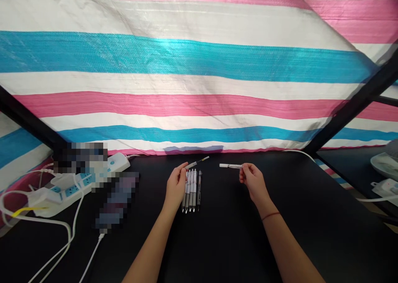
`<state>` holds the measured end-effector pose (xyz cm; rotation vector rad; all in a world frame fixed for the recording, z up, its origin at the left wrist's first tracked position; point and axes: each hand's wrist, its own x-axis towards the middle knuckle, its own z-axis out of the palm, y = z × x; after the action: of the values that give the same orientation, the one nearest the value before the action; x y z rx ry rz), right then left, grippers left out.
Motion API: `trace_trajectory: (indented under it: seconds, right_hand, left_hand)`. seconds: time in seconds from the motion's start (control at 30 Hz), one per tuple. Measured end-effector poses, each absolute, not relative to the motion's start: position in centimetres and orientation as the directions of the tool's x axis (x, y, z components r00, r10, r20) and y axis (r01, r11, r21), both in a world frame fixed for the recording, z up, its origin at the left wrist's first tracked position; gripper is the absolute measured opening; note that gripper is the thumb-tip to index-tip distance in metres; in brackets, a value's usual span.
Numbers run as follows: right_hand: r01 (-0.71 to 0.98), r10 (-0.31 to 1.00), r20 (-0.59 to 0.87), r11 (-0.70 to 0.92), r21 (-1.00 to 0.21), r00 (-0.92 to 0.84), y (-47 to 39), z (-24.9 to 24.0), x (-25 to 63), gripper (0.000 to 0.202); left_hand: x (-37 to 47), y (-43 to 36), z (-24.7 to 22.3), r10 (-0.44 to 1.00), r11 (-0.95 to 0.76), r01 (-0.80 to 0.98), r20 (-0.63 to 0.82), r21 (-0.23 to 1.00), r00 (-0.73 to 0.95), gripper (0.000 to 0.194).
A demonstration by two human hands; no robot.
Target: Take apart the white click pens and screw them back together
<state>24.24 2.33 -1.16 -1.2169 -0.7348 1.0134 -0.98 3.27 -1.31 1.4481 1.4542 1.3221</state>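
Observation:
My left hand [176,183] is closed on a pen's lower part [191,165], whose thin refill sticks out up and to the right. My right hand [251,179] pinches a white pen barrel [230,165], which points left across the gap between the hands. Just right of my left hand, several white-and-grey pens [190,192] lie side by side on the black table [230,233], tips toward me. A darker pen [199,191] lies at the right end of that row. My left hand partly covers the leftmost pens.
A white power strip [115,163] with plugs and cables is at the left. Near it lies a blurred phone-like object [116,200] with a white cable [91,256]. Striped sheeting [192,105] hangs behind the table, between black frame bars [351,98].

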Motion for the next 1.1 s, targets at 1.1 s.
trace_trajectory:
  seconds: [1.1]
  right_hand:
    - [-0.177,0.932,-0.027,0.04,-0.983,0.36,2.2,-0.5,24.2,0.036]
  left_hand:
    - [-0.8,3.2,-0.9,0.976,-0.111,0.15,0.136,0.982,-0.169,0.041]
